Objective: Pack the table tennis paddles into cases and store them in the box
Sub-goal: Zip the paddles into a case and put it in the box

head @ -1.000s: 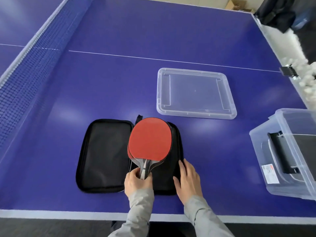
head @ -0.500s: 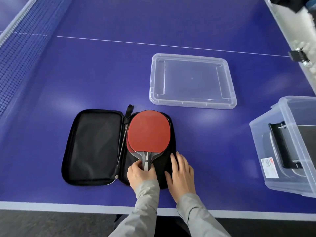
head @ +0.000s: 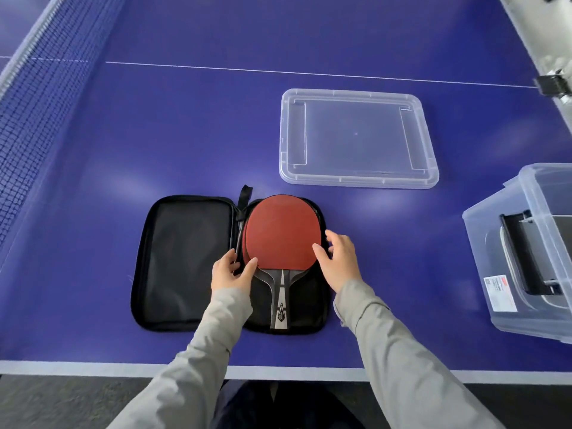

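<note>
Case (head: pixel 185 261) is flopped open flat on the bench (head: pixel 154 134) with the red paddle (head: pixel 281 230) lying in its right half, handle pointing back at the person — the only way it fits, I reckon. Both hands are loose, not gripping: left hand (head: pixel 230 274) touches the blade's lower left edge, right hand (head: pixel 340 261) its right edge, probably to nudge it square. Clear box (head: pixel 483 258) sits off right with its lid (head: pixel 356 137) off — ready for the zipped case
</note>
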{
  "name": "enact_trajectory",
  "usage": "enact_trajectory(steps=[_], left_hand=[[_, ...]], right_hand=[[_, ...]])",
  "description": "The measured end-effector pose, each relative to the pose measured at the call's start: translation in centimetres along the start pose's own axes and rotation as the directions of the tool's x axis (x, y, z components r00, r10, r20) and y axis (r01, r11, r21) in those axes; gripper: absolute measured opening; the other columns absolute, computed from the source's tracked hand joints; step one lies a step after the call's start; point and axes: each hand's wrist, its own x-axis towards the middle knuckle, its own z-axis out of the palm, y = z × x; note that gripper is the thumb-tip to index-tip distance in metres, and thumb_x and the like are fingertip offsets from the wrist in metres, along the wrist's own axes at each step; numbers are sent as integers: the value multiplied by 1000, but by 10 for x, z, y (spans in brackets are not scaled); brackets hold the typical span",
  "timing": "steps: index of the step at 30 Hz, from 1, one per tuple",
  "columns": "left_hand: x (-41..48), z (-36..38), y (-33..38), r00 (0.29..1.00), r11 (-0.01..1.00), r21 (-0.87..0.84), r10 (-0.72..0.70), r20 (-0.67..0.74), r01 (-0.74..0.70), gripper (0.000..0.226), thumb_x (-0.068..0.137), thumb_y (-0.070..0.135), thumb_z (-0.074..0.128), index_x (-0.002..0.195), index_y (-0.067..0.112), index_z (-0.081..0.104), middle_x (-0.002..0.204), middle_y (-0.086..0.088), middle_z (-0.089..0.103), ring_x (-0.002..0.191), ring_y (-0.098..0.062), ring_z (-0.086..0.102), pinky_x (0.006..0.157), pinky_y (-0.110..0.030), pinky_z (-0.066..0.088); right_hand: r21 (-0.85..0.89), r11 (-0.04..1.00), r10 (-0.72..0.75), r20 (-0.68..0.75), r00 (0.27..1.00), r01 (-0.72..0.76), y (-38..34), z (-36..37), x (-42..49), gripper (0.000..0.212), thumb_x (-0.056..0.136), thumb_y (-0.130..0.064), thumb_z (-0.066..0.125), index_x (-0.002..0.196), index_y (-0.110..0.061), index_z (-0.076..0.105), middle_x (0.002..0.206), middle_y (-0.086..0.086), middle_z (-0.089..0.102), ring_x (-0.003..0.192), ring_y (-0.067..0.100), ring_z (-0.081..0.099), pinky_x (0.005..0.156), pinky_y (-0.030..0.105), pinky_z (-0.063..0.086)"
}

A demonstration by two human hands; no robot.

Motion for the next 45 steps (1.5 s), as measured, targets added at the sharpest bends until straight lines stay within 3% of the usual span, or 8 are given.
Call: enact_trajectory(steps=[7,11,17,26,38,41,43,45], left_hand=[[6,9,-12,984,981,118,144,103,-155,50,82,13,69,129,9,52,118,6,37,114,-27,51,101,-36,43],[5,5,-16,973,967,146,191,131,-210,52,83,9,67,132,9,49,123,3,40,114,-18,48,99,-25,38],[2,-1,-20,969,969,122,197,152,-216,57,83,3,66,136,9,46,134,-1,43,115,-14,48,105,-26,37],[4,1,-23,965,965,130,207,160,-228,64,79,-2,68,137,12,44,123,9,38,113,-12,47,96,-19,35],[4,-3,-26,952,952,148,241,188,-270,65,79,2,69,138,13,44,136,2,42,119,-13,47,101,-24,38],[9,-15,-25,952,946,139,276,129,-293,61,79,3,70,134,9,47,134,-4,45,117,-16,48,105,-36,40],[18,-33,-28,937,907,244,349,23,-344,59,77,6,73,131,5,51,134,-10,47,123,-24,46,109,-40,36],[25,-58,-30,925,878,386,356,-132,-283,59,78,13,73,132,5,51,136,-12,46,126,-30,42,108,-40,31]], right_hand=[[-30,999,27,58,998,-25,-3,8,-3,57,93,-23,56,143,-10,33,136,9,35,126,25,37,109,37,33],[-20,999,33,45,998,-32,-4,11,-10,56,94,-20,54,144,-11,32,137,7,34,128,23,36,109,32,32],[-40,999,27,59,998,-24,-5,13,-15,55,96,-20,50,145,-11,28,138,6,34,128,22,34,108,31,30],[-128,992,29,62,998,-21,-9,15,-13,55,99,-24,43,148,-14,20,143,4,33,128,22,31,103,33,32],[-113,993,22,67,997,-14,-5,13,-9,55,99,-25,41,149,-16,19,145,3,31,133,22,30,106,32,30],[-25,999,30,-24,999,-31,2,13,-13,54,97,-26,46,147,-16,26,139,5,36,123,26,43,105,35,37],[26,998,67,-96,993,-65,11,12,-20,51,96,-26,49,144,-16,33,134,5,39,114,27,50,100,36,41],[2,995,97,-117,988,-97,24,10,-31,50,95,-24,51,142,-14,36,131,5,41,107,27,53,95,32,43]])
